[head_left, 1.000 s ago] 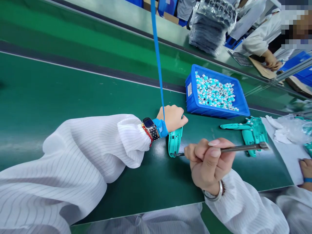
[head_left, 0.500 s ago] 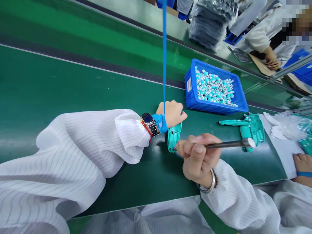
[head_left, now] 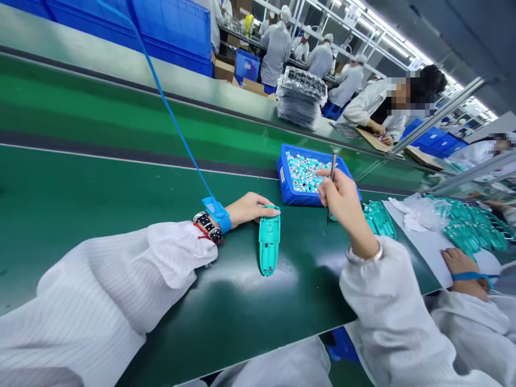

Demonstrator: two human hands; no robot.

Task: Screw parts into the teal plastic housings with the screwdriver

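My left hand point(head_left: 252, 208), with a blue strap at the wrist, pinches the far end of a teal plastic shell point(head_left: 269, 244) on the green work surface. The shell's open inner side faces up. To the right, my right hand point(head_left: 342, 201) is raised and grips a slim metal rod-like tool point(head_left: 334, 164), held nearly upright; its lower end is mostly hidden by my fingers. Behind that hand stands a blue bin point(head_left: 287, 191) full of small teal and white parts point(head_left: 304, 169), partly covered by the hand.
More teal shells point(head_left: 381, 217) lie beyond my right forearm. Farther right, a white sheet point(head_left: 415, 242) carries plastic wrap and a pile of teal parts point(head_left: 475, 226). A co-worker's hand point(head_left: 461, 263) rests there. A wrapped stack point(head_left: 301, 97) stands on the far ledge.
My right hand has moved away from the shell, up and to the right, turning the tool from level to upright. The left hand still holds the shell. The view has tilted up.
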